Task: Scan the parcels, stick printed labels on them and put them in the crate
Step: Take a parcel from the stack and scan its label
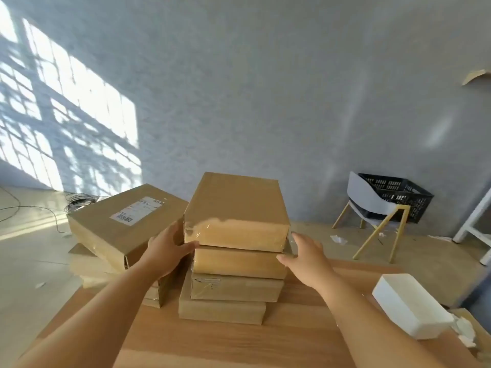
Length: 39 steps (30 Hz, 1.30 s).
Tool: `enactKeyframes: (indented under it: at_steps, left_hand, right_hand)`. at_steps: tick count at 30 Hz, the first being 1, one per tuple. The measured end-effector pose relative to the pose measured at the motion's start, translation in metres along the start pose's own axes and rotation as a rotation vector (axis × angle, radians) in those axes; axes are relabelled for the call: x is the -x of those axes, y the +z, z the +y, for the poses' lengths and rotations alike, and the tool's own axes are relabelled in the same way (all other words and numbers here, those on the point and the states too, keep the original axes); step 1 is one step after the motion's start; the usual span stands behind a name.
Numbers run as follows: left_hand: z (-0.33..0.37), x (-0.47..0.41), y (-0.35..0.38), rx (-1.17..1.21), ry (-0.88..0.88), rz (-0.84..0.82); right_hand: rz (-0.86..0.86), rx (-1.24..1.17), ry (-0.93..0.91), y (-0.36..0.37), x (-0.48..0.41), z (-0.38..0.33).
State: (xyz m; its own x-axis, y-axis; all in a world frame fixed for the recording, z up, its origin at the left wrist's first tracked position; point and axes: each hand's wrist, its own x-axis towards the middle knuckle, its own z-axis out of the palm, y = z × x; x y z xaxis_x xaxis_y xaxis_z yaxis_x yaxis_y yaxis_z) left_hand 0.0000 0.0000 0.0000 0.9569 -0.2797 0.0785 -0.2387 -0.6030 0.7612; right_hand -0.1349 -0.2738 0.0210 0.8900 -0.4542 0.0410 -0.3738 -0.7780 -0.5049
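Several brown cardboard parcels stand stacked on the wooden table (239,346). The top parcel (236,205) is the tallest, with shiny tape on its near face. My left hand (166,247) touches its lower left corner, thumb lying under the bottom edge. My right hand (305,254) is at the stack's right side with straight fingers, next to the second parcel (239,262). Left of the stack lies a larger parcel (119,221) with a white printed label (139,207) on top. A black plastic crate (401,193) sits on a chair at the far right.
A white box-shaped device (410,305) sits on the table's right edge, with crumpled white paper (465,332) beside it. The grey chair (372,205) with yellow legs stands on the floor. Coiled cable (79,201) lies on the floor at the left. Paper scraps dot the floor.
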Motion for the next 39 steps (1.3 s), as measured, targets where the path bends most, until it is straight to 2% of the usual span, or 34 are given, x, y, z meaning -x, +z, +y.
enactKeyframes:
  at_steps: [3, 6, 9, 12, 15, 21, 25, 28, 31, 35, 39]
  left_hand:
    - [0.007, 0.0, 0.004, 0.109, 0.038, -0.037]
    - [0.007, -0.001, 0.003, 0.177, 0.061, 0.023]
    - [0.011, -0.001, -0.006, 0.311, 0.131, 0.073]
    - [0.033, 0.007, -0.019, 0.411, 0.214, 0.131]
    - [0.055, 0.022, -0.039, 0.578, 0.339, 0.079]
    - [0.081, 0.064, -0.071, 0.766, 0.502, 0.115]
    - [0.079, 0.096, -0.083, 0.726, 0.485, 0.217]
    - [0.06, 0.117, -0.08, 0.687, 0.397, 0.231]
    - [0.033, 0.136, -0.067, 0.581, 0.286, 0.217]
    - [-0.003, 0.162, -0.038, 0.416, 0.231, 0.051]
    - [-0.026, 0.19, -0.007, 0.283, 0.079, -0.075]
  right_hand:
    - [-0.017, -0.13, -0.044, 0.0, -0.009, 0.0]
    - [0.018, -0.259, -0.089, -0.002, -0.01, 0.0]
    - [0.119, -0.437, -0.085, -0.011, -0.009, 0.001]
    - [0.178, -0.708, -0.171, -0.024, -0.006, -0.008]
    - [0.331, -0.84, -0.22, -0.046, 0.009, -0.026]
    - [0.732, -0.779, -0.282, -0.078, 0.062, -0.051]
    - [0.843, -0.662, -0.292, -0.083, 0.1, -0.064]
    - [0.821, -0.572, -0.284, -0.075, 0.126, -0.064]
    - [0.732, -0.459, -0.169, -0.059, 0.146, -0.054]
    - [0.548, -0.286, -0.019, -0.031, 0.173, -0.036]
    - [0.335, -0.133, 0.128, -0.004, 0.192, -0.015]
